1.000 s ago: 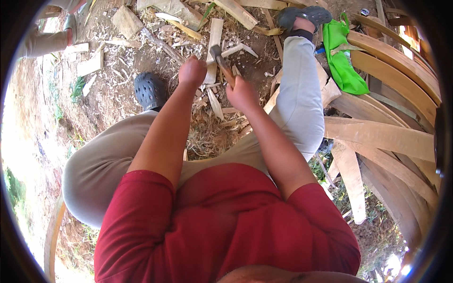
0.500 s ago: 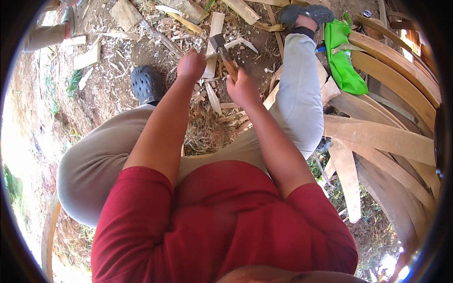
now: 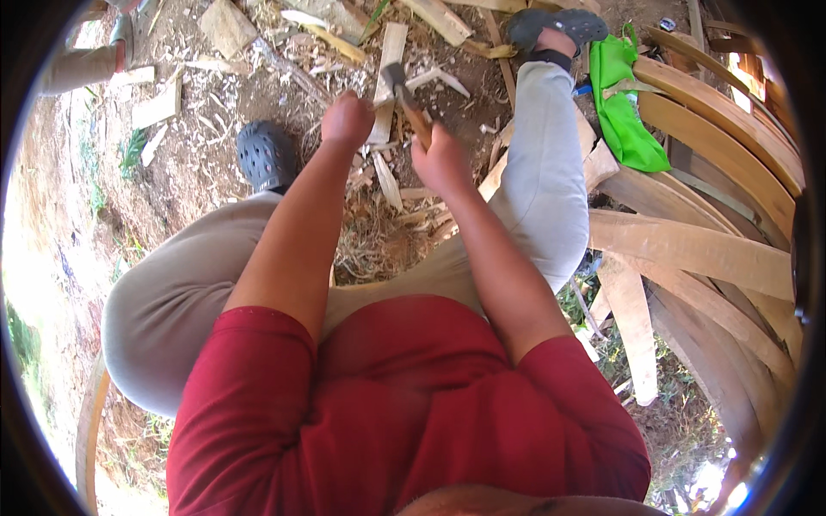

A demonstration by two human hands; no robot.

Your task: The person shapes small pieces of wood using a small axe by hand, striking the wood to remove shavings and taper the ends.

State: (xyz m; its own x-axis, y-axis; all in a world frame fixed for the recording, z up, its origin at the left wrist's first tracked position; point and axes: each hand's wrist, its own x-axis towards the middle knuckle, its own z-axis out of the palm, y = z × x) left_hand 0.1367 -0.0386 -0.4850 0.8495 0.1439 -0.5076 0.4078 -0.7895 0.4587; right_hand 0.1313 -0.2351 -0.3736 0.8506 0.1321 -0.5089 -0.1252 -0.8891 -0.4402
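The hatchet (image 3: 404, 99), head-heavy and stiff, was best taken low on its wooden handle, where the right hand (image 3: 443, 159) closed around it. The left hand (image 3: 347, 120) gripped a pale wood strip (image 3: 387, 82) upright on the chip-strewn ground (image 3: 258, 77), beside stacked curved planks (image 3: 714, 249).

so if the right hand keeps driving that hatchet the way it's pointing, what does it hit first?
Most likely the pale wood strip that the left hand holds. The right hand grips the hatchet with its head aimed up and left at that strip. Depth is unclear; beyond lie wood chips on the ground.
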